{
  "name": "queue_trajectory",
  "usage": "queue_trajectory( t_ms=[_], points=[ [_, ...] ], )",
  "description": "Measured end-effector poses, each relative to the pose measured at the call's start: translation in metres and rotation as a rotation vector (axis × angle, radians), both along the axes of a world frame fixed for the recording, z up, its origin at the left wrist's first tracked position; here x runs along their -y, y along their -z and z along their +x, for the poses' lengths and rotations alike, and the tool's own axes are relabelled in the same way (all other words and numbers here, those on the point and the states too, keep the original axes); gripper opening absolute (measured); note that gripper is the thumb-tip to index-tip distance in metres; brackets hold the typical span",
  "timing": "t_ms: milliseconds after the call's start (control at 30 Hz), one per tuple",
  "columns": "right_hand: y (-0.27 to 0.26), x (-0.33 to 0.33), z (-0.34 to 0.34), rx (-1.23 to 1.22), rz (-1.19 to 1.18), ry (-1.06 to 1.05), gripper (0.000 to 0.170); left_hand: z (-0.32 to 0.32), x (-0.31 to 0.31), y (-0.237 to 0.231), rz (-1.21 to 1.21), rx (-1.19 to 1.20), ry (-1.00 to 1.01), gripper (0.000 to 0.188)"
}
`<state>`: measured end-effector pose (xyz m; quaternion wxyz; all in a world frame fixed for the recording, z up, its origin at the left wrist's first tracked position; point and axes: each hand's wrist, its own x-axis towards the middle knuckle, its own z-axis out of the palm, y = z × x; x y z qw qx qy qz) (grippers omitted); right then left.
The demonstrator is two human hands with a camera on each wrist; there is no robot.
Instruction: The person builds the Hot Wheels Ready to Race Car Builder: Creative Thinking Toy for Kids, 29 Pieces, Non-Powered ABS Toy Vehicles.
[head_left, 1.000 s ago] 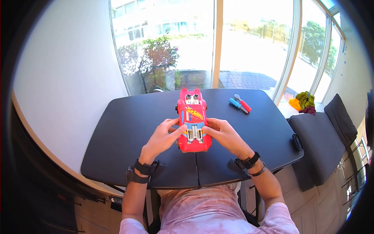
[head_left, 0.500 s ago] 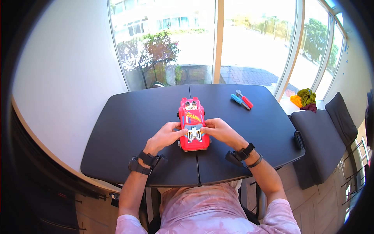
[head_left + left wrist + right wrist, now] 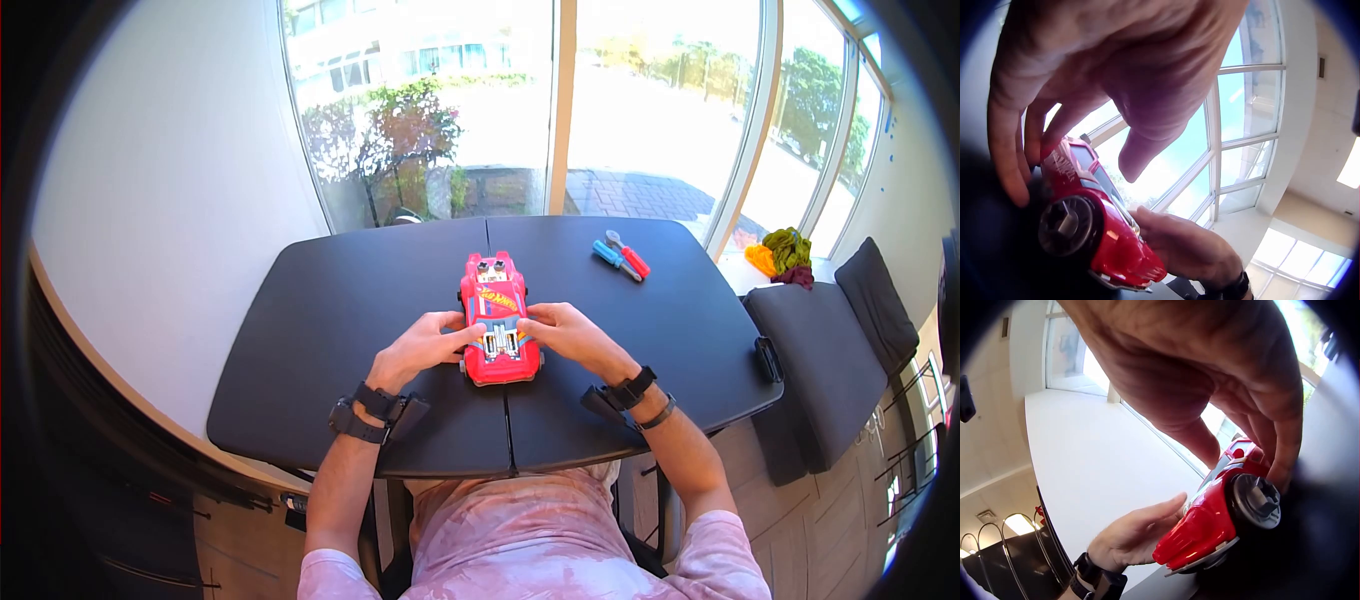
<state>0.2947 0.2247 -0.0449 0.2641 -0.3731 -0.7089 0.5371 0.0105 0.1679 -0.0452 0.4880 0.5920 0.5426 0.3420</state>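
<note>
A red toy car with a yellow logo and a chrome engine piece sits on the black table, its front end toward the person. My left hand holds its left side, thumb over the hood and fingers down along the flank. From the other side, my right hand holds it the same way. A large grey wheel shows below the fingers in the left wrist view. Another wheel is beside the right fingertips in the right wrist view. The car's underside is hidden.
A blue-handled screwdriver and a red-handled tool lie at the table's back right. A black case-like object is at the right edge. Bunched cloths lie by the grey seat. Windows stand behind the table.
Both hands have lowered the toy car from above the table onto its surface. Over the last half second, car and hands have barely shifted.
</note>
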Motion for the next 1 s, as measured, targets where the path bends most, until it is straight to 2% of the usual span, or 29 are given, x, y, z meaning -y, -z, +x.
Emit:
queue_trajectory(
  t_ms=[67,167,200,300,333,533,833,1000],
  points=[
    [-0.013,0.008,0.004,0.015,0.015,0.113,0.062,-0.001,0.010,-0.015,0.061,-0.106,-0.158,0.089],
    [-0.022,0.014,0.019,0.007,0.052,0.174,0.068,-0.017,0.018,-0.040,0.138,-0.237,-0.182,0.097],
    [-0.025,0.014,0.025,-0.001,0.069,0.176,0.069,-0.020,0.024,-0.046,0.175,-0.253,-0.221,0.090],
    [-0.035,0.022,0.044,-0.082,0.121,0.186,0.068,-0.026,0.048,-0.065,0.361,-0.335,-0.308,0.091],
    [-0.038,0.026,0.051,-0.112,0.128,0.183,0.071,-0.028,0.054,-0.065,0.464,-0.354,-0.333,0.074],
    [-0.059,0.050,0.086,-0.143,0.141,0.266,0.059,-0.012,0.111,-0.105,0.567,-0.137,-0.340,0.046],
    [-0.077,0.075,0.135,-0.200,0.303,0.384,0.044,-0.018,0.157,-0.112,0.702,-0.035,-0.404,0.028],
    [-0.083,0.087,0.166,-0.175,0.379,0.537,0.036,-0.018,0.167,-0.114,0.764,-0.010,-0.453,0.022]
  ],
)
